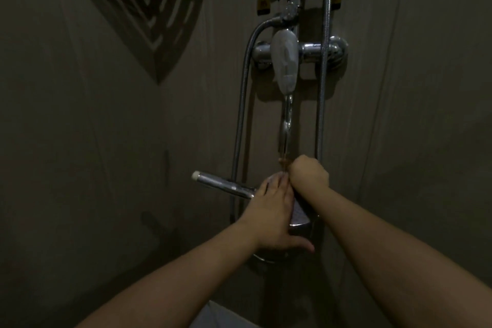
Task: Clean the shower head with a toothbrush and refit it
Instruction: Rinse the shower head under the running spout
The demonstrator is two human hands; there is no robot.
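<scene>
In the dim head view my left hand grips the round chrome shower head, fingers laid over its face and thumb under its lower rim. Its chrome handle sticks out to the left. My right hand is a closed fist just above and to the right of the head, touching my left fingertips. A thin brownish tip, which looks like the toothbrush, shows at the left of the fist; the remainder is hidden. A thin stream of water falls from the spout onto that spot.
On the wall ahead sits the chrome mixer valve with a pale lever. A metal hose loops down the left and a second hose runs down the right. A dark corner shelf hangs at the upper left.
</scene>
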